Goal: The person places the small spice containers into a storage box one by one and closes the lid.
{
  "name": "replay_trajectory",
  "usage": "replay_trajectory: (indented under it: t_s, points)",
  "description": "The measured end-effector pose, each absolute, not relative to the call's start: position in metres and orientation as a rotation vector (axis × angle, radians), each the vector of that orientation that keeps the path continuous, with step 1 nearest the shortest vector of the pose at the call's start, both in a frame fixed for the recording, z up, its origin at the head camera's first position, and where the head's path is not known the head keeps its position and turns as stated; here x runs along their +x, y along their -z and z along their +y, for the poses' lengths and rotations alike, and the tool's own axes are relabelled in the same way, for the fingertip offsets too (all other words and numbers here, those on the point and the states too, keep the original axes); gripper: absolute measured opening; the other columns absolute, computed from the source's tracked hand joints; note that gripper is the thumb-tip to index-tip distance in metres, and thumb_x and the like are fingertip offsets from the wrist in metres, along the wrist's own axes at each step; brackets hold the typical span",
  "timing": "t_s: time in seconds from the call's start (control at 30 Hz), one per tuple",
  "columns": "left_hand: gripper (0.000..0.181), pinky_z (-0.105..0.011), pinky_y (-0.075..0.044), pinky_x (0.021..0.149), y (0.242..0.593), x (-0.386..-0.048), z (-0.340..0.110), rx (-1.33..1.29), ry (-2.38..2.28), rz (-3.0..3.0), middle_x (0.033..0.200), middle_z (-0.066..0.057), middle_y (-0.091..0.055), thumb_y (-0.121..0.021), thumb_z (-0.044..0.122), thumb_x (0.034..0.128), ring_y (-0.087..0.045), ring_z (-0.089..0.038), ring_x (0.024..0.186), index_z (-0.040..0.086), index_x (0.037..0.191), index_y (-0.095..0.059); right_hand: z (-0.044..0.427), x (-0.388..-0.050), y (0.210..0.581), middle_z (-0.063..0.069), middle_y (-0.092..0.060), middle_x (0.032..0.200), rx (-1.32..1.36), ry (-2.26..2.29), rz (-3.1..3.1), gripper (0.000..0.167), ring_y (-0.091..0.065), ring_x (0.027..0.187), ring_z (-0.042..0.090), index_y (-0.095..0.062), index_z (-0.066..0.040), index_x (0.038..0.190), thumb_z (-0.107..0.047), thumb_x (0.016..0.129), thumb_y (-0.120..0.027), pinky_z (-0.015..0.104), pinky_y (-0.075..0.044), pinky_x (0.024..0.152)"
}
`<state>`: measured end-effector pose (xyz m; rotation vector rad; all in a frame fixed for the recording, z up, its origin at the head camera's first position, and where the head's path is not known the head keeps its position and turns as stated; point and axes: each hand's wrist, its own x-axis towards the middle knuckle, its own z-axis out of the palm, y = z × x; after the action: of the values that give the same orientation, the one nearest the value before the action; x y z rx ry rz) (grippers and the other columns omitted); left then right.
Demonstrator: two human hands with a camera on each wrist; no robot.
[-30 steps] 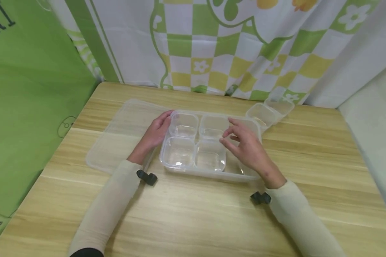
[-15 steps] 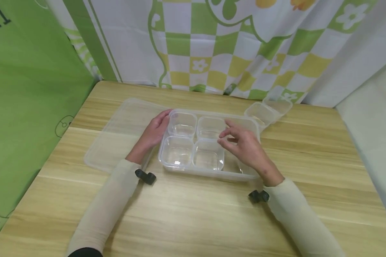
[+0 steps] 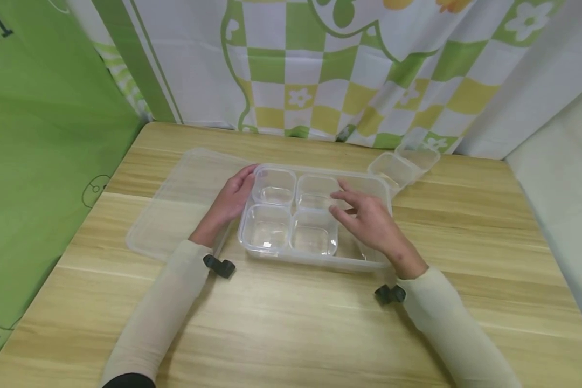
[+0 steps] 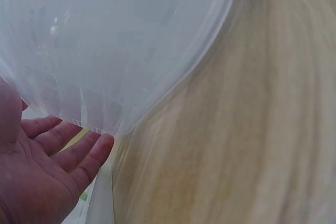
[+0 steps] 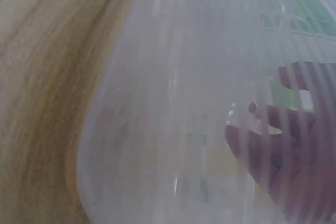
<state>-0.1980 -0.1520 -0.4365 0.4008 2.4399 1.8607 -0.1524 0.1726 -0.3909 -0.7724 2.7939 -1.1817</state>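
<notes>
A clear plastic storage box stands on the table, with several small clear containers inside its left and middle part. My left hand rests against the box's back left corner; in the left wrist view the fingers touch its ribbed wall. Over the box's right part hovers my right hand, thumb and fingers apart with nothing between them. Its fingertips are close to the rims of the middle containers; whether they touch is hard to tell. In the right wrist view this hand shows blurred through the clear wall.
A flat translucent lid lies left of the box, partly under the left forearm. Two more clear containers are behind the box's right corner. The wooden table ends at a checked curtain behind.
My right hand's fingers have spread apart slightly over the box. My left hand stays at the corner, and the containers have not moved.
</notes>
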Motion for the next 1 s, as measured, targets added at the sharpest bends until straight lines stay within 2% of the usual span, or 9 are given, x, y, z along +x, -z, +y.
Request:
replay_trajectory:
  t_s: [0.17, 0.43, 0.93, 1.0]
  points:
    - [0.046, -0.048, -0.046, 0.104, 0.4358, -0.1989, -0.1510, 0.384, -1.848, 2.448, 0.132, -0.025, -0.059, -0.038, 0.023, 0.1134, -0.058, -0.038, 0.115, -0.001, 0.151, -0.046, 0.1738, -0.1524, 0.3906, 0.021, -0.038, 0.158, -0.777, 1.159, 2.786, 0.041, -0.075, 0.088, 0.031, -0.063, 0.004, 0.135, -0.023, 0.104, -0.064, 0.044, -0.062, 0.076]
    - [0.045, -0.049, -0.043, 0.108, 0.4350, -0.1970, -0.1512, 0.391, -1.857, 2.445, 0.139, -0.025, -0.057, -0.037, 0.021, 0.1135, -0.058, -0.038, 0.121, -0.002, 0.152, -0.044, 0.1738, -0.1521, 0.3908, 0.022, -0.038, 0.158, -0.809, 1.164, 2.782, 0.036, -0.075, 0.087, 0.030, -0.066, 0.003, 0.131, -0.020, 0.103, -0.065, 0.044, -0.062, 0.076]
    - [0.045, -0.048, -0.046, 0.102, 0.4359, -0.1981, -0.1524, 0.400, -1.856, 2.432, 0.131, -0.026, -0.059, -0.038, 0.021, 0.1136, -0.059, -0.039, 0.113, -0.002, 0.152, -0.045, 0.1760, -0.1514, 0.3876, 0.021, -0.044, 0.155, -0.771, 1.271, 2.798, 0.041, -0.075, 0.088, 0.031, -0.061, 0.001, 0.139, -0.015, 0.102, -0.067, 0.038, -0.062, 0.072]
    - [0.045, -0.049, -0.047, 0.101, 0.4360, -0.1981, -0.1525, 0.397, -1.856, 2.427, 0.130, -0.027, -0.060, -0.038, 0.022, 0.1136, -0.059, -0.039, 0.111, -0.001, 0.152, -0.045, 0.1770, -0.1513, 0.3867, 0.023, -0.046, 0.154, -0.767, 1.306, 2.806, 0.039, -0.074, 0.096, 0.033, -0.062, 0.003, 0.137, -0.012, 0.101, -0.067, 0.038, -0.062, 0.074]
